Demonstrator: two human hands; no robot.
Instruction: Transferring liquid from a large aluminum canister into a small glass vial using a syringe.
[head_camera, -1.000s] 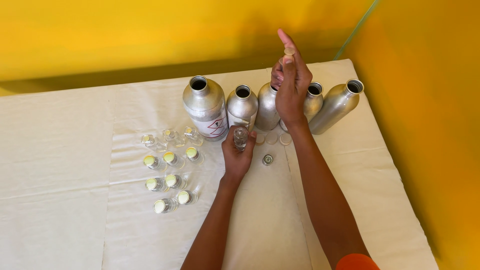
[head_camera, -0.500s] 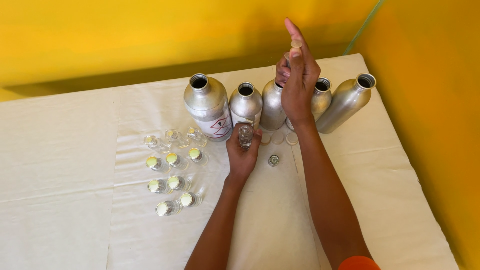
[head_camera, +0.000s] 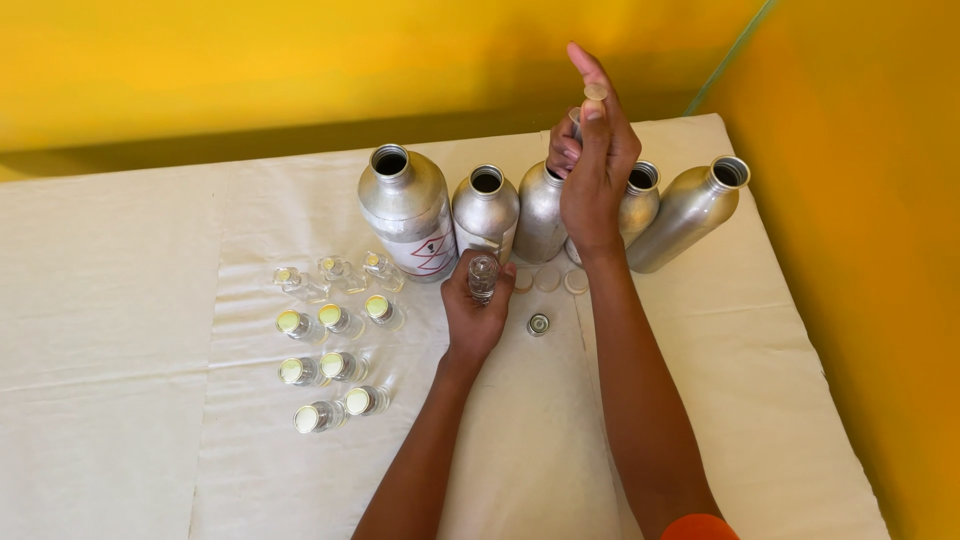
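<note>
Head view: the left hand (head_camera: 474, 310) is closed around a small clear glass vial (head_camera: 482, 275), held upright just in front of the second silver aluminium bottle (head_camera: 485, 212), which serves here as the landmark. The right hand (head_camera: 592, 165) is raised above the row of bottles to the right of that landmark, pinching a small pale round stopper (head_camera: 595, 92) between thumb and forefinger, the other fingers extended. Left of the landmark stands a larger silver aluminium bottle with a white label (head_camera: 408, 210); to its right stand three more open silver bottles, the farthest (head_camera: 690, 210) leaning. A small metal cap (head_camera: 538, 324) lies in front and right of the landmark. A group of clear vials with yellow-green tops (head_camera: 330, 350) stands well left and in front of it, on the cream cloth (head_camera: 120, 330).
</note>
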